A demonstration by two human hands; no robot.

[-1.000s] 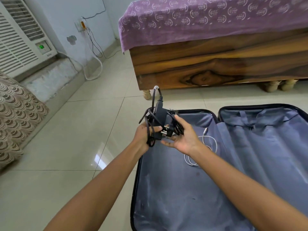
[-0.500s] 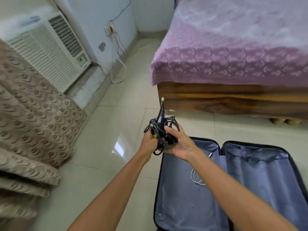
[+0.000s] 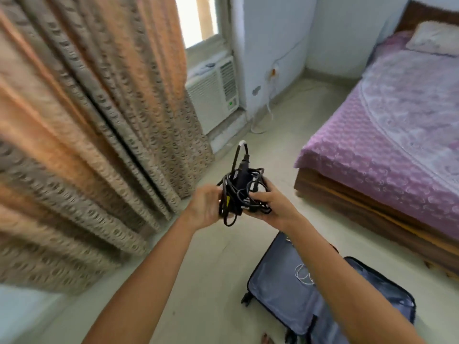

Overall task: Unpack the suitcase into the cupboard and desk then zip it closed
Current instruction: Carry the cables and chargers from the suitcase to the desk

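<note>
A tangled black charger bundle point(image 3: 242, 191) is being gripped by both hands, left hand point(image 3: 207, 207) and right hand point(image 3: 272, 204), well above the open suitcase point(image 3: 280, 289). Loose loops should probably be gathered in before walking. Curtains point(image 3: 99, 120) are hanging close left of the suitcase, bed point(image 3: 387, 135) right; open floor's being left between.
</note>
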